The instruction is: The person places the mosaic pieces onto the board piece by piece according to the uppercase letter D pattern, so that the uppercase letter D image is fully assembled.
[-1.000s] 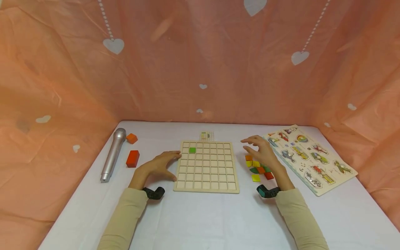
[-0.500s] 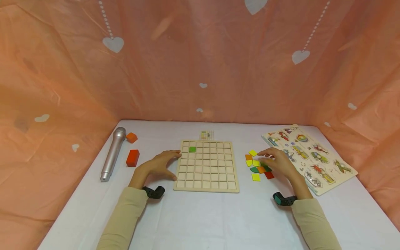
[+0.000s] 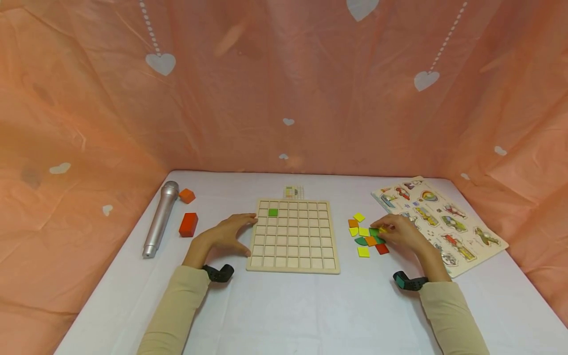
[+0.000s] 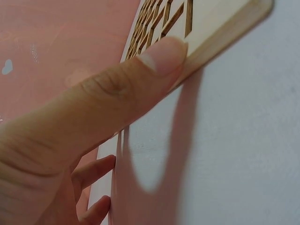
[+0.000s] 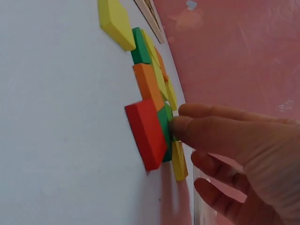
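Observation:
My left hand [image 3: 226, 234] rests against the left side of a wooden grid board [image 3: 306, 272], its fingers spread and extended. Close up in the left wrist view, the thumb [image 4: 126, 89] lies on the board's edge. One green square tile [image 3: 272, 212] sits in a cell near the board's upper left. On the right, my right hand [image 3: 399, 232] reaches into a loose group of flat tiles. Its thumb and index fingertip pinch opposite sides of a green tile [image 3: 374, 231]. Beside that tile lie an orange tile [image 3: 370, 241], a red tile [image 5: 146, 133] and several yellow ones.
Behind the board lies a small printed card [image 3: 294, 192]. A silver microphone [image 3: 160, 219], an orange block [image 3: 187, 196] and a red block [image 3: 188, 225] are at the left. A picture puzzle board [image 3: 470, 261] lies at the right, partly under the right hand.
My right hand has come down and toward me onto the tile group. A yellow tile now lies at the group's far end. My left hand and the grid board have stayed put.

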Demonstrator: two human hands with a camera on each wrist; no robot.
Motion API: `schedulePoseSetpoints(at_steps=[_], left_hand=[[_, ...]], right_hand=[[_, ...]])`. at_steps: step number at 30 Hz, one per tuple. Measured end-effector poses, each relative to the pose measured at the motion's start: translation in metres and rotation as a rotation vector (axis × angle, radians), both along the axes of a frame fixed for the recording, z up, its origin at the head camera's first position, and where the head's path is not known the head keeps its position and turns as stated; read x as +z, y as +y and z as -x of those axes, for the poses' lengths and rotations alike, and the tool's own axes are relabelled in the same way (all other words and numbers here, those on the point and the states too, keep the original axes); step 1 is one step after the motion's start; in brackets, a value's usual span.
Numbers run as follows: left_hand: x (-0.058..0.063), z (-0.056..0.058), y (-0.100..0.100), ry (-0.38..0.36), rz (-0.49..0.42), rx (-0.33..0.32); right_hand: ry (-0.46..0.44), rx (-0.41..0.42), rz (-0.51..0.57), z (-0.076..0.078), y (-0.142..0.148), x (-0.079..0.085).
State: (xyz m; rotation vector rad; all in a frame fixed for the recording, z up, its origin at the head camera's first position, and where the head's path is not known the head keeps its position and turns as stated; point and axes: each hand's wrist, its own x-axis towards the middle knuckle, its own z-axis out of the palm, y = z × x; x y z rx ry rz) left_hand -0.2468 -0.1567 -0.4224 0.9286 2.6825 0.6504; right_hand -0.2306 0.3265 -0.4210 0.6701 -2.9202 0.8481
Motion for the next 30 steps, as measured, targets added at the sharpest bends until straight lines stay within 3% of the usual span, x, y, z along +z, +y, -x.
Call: schedulePoseSetpoints(at_steps=[19, 25, 30], left_hand=[[-0.002, 0.000, -0.001, 0.000, 0.000, 0.012], [-0.003, 0.001, -0.001, 0.008, -0.002, 0.000], [-0.003, 0.002, -0.001, 0.024, -0.001, -0.011]], right_hand=[[0.031, -0.041, -0.039, 0.006, -0.004, -0.013], [0.066, -0.096, 0.054, 0.009, -0.017, -0.007], [0.185, -0.024, 0.158, 0.019, -0.043, 0.001]])
